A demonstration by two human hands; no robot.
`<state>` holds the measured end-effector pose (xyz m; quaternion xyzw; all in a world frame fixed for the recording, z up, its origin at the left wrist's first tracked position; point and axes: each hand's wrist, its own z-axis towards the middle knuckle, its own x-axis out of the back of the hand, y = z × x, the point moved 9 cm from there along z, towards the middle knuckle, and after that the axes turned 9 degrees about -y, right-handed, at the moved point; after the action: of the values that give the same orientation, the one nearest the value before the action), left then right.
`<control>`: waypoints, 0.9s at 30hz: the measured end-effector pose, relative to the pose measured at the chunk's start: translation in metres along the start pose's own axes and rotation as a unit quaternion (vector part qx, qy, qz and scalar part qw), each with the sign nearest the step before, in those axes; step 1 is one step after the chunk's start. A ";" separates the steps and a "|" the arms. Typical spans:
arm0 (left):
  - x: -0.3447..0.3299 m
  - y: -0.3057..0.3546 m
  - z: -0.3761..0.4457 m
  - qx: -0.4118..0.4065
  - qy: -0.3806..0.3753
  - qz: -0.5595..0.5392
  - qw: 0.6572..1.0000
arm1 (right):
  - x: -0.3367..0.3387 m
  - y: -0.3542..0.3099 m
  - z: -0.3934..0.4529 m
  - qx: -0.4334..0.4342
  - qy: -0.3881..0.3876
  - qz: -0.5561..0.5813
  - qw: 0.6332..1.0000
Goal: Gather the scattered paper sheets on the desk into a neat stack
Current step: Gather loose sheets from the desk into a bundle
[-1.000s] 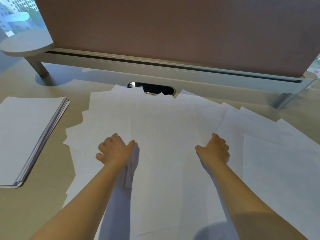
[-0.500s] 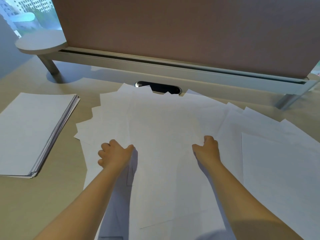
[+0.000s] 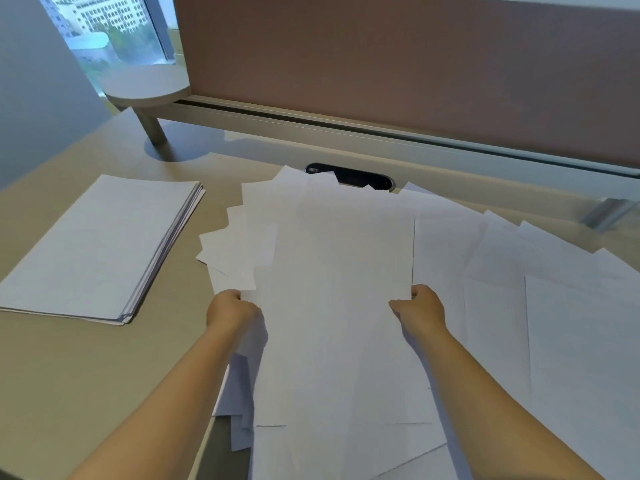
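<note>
Several white paper sheets (image 3: 339, 278) lie fanned and overlapping across the middle of the beige desk (image 3: 69, 368). My left hand (image 3: 230, 308) grips the left edge of this loose bunch. My right hand (image 3: 420, 306) grips its right edge, fingers curled over the paper. More loose sheets (image 3: 561, 323) spread out to the right, flat on the desk. A squared-up stack of sheets (image 3: 100, 244) rests at the left, apart from the fan.
A brown partition panel (image 3: 398, 64) on a grey rail closes the desk's far side. A dark cable slot (image 3: 360, 178) sits just behind the fanned sheets. A round grey shelf on a post (image 3: 147, 86) stands at the back left, by a window.
Both hands have drawn back toward me and closed on the side edges of the middle bunch. The view has shifted right, so the left stack appears further into the frame.
</note>
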<state>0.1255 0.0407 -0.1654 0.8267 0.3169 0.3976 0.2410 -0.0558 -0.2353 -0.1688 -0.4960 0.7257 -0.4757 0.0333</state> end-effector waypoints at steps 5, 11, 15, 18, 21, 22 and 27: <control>0.001 -0.007 -0.004 -0.024 -0.011 -0.026 0.999 | 0.005 -0.013 -0.005 0.032 0.014 -0.077 0.996; 0.018 0.007 -0.004 -0.073 0.045 0.051 0.995 | 0.012 -0.015 -0.011 0.068 0.003 -0.097 0.993; 0.030 0.021 0.001 -0.096 0.065 0.055 0.992 | 0.021 -0.006 -0.007 0.055 -0.003 -0.102 0.993; 0.029 0.030 0.009 -0.093 0.071 -0.047 0.992 | 0.021 -0.009 -0.007 0.049 0.008 -0.100 0.994; 0.022 0.040 0.016 -0.078 0.059 -0.139 0.985 | 0.016 -0.010 0.004 0.038 0.022 -0.090 0.995; 0.019 0.046 0.021 -0.090 0.045 -0.145 0.984 | 0.014 -0.011 0.004 0.035 0.031 -0.090 0.995; 0.016 0.040 0.030 -0.099 0.020 -0.095 0.990 | 0.015 -0.012 0.001 -0.030 0.067 -0.180 0.981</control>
<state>0.1711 0.0208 -0.1483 0.7569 0.3576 0.4187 0.3520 -0.0548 -0.2481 -0.1537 -0.5859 0.6393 -0.4842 -0.1166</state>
